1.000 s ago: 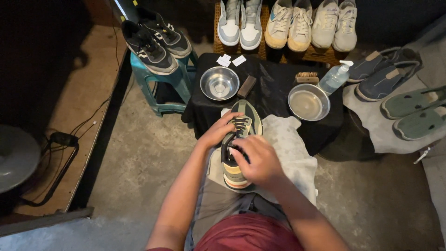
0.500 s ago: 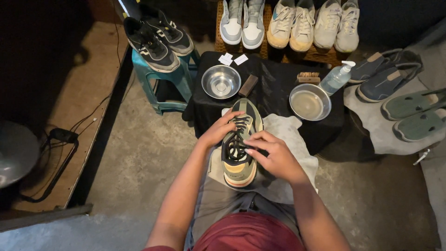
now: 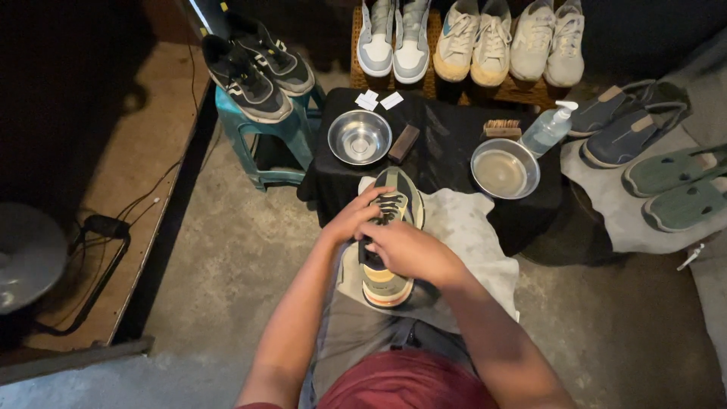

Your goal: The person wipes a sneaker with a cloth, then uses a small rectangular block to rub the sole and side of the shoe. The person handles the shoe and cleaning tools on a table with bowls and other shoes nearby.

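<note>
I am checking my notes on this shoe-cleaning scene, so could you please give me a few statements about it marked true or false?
1. Both hands are on the sneaker lying on the person's lap. True: the left hand and the right hand both rest over its laces.
2. The sneaker lies on a white cloth. True.
3. A pair of dark sneakers sits on the floor. False: it sits on a teal stool.
4. Only one metal bowl is on the black table. False: there are two, a left bowl and a right bowl.
5. A pump bottle stands by the right bowl. True.
</note>
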